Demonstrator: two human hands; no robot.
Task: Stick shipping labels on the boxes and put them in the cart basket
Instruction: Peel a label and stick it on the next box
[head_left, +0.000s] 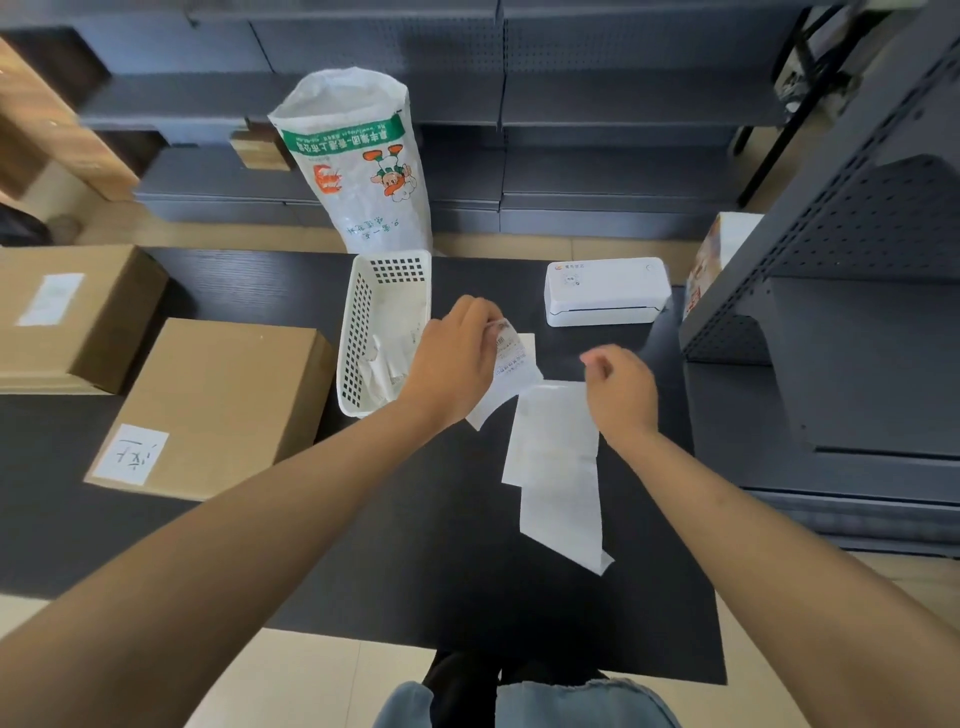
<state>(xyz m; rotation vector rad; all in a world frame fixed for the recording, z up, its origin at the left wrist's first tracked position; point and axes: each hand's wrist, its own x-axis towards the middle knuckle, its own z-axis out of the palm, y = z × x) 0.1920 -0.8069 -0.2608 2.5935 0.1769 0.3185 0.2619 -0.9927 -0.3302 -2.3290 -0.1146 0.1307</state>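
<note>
My left hand (457, 358) pinches a printed shipping label (511, 371) by its top edge and holds it above the black table (363, 571). My right hand (621, 392) hovers just right of it, fingers curled, over a strip of blank white backing paper (558, 467) that lies on the table; whether it grips the strip's top end is unclear. Two cardboard boxes sit at the left: the near box (218, 405) carries a white handwritten sticker, the far box (72, 312) a pale label.
A white perforated plastic basket (358, 322) with crumpled paper scraps stands left of my hands. A white label printer (605, 291) sits at the back right. A tall printed woven sack (363, 166) stands behind the table. Grey metal shelving (831, 312) lines the right side and back.
</note>
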